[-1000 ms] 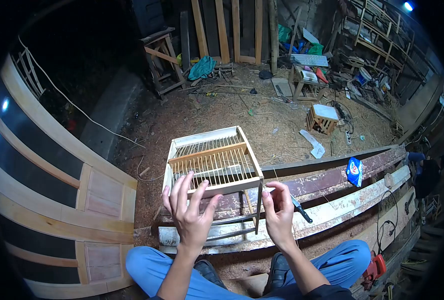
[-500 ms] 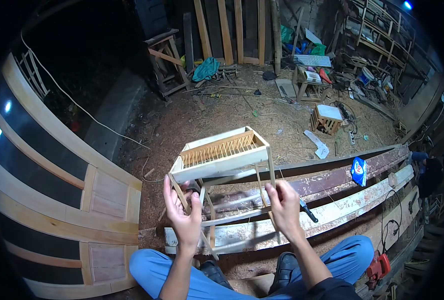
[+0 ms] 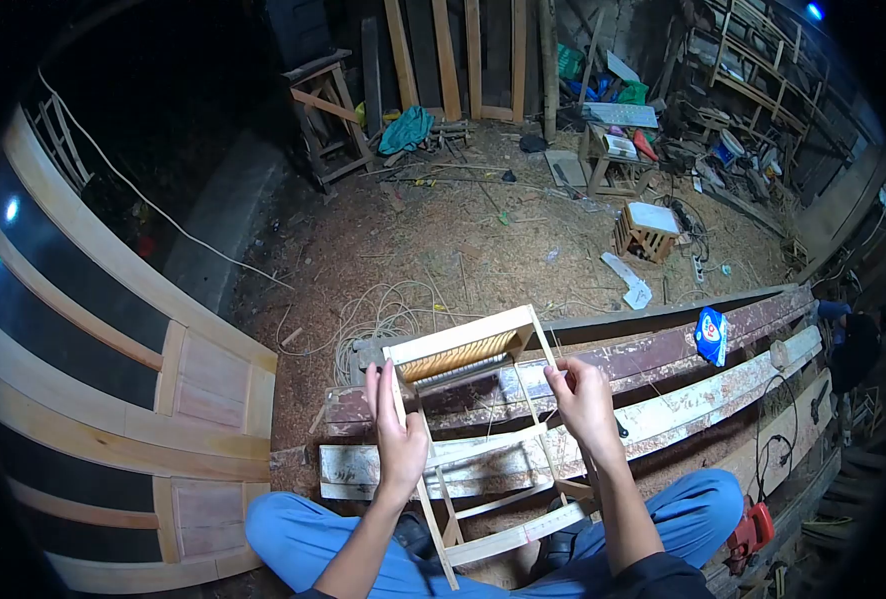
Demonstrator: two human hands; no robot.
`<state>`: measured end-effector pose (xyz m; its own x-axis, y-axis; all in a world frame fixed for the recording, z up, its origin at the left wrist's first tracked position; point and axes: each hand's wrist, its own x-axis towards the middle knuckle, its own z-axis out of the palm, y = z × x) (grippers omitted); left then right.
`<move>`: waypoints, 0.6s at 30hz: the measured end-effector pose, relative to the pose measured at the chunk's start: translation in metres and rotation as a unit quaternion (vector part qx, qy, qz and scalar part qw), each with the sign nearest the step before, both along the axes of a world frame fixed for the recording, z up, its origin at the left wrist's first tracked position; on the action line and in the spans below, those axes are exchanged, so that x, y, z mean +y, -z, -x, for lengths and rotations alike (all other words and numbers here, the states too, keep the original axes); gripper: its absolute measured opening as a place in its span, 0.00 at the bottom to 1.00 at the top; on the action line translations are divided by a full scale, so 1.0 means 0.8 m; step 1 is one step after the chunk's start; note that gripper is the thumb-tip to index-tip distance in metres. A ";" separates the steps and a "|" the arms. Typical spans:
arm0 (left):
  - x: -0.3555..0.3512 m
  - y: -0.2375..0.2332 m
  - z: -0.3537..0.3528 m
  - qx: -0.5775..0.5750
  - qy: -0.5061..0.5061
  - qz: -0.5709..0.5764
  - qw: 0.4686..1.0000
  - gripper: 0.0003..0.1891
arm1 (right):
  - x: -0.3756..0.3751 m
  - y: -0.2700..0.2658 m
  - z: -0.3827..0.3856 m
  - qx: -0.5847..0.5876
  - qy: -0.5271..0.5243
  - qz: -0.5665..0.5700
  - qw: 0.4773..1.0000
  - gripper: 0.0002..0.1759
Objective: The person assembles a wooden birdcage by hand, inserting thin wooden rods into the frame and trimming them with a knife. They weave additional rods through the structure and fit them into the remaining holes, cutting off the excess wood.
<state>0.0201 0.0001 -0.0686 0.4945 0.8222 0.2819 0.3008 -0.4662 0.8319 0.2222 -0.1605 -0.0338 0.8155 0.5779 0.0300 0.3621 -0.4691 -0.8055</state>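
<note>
A small wooden frame [image 3: 460, 332] with long thin legs and a slatted section at its top is held in front of me, tilted so its legs point down toward my lap. My left hand [image 3: 399, 439] grips its left leg just below the top corner. On the other side, my right hand [image 3: 581, 401] pinches the right leg between thumb and fingers. A lower crosspiece [image 3: 519, 531] of the frame spans above my feet. Behind the frame lie a whitish plank [image 3: 663, 411] and a reddish-brown plank [image 3: 643, 365].
Wooden door panels [image 3: 213, 389] lean at the left. A blue packet [image 3: 711, 336] rests on the planks, and a red power tool [image 3: 751, 536] lies at the lower right. Beyond are coiled cord [image 3: 368, 314], a slatted stool [image 3: 647, 232] and a small table [image 3: 613, 160].
The frame has tipped, its slatted top lower and its legs swung toward me. My left hand has moved right and down, and my right hand slightly right.
</note>
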 end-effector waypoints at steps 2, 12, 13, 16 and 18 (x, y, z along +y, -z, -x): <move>0.003 0.018 -0.001 -0.090 0.073 0.155 0.981 0.42 | -0.002 -0.001 0.004 -0.010 -0.012 0.035 0.999 0.15; 0.003 0.029 -0.022 -0.103 0.050 0.193 0.975 0.43 | 0.001 -0.004 0.041 -0.042 -0.071 0.076 0.994 0.19; 0.003 0.030 -0.024 -0.124 0.034 0.201 0.971 0.44 | -0.002 0.001 0.047 -0.052 -0.089 0.063 0.993 0.18; 0.009 0.010 -0.030 -0.177 -0.007 0.275 0.945 0.42 | -0.002 -0.011 0.081 -0.050 -0.159 0.031 0.986 0.17; 0.019 0.011 -0.032 -0.196 -0.033 0.309 0.930 0.41 | -0.005 -0.006 0.095 -0.049 -0.201 0.019 0.978 0.16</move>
<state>0.0458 0.0154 -0.0771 0.3962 0.9120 -0.1062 -0.0705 0.1455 0.9868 0.1459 -0.1646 -0.0293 0.5172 0.8532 0.0680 0.5972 -0.3029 -0.7427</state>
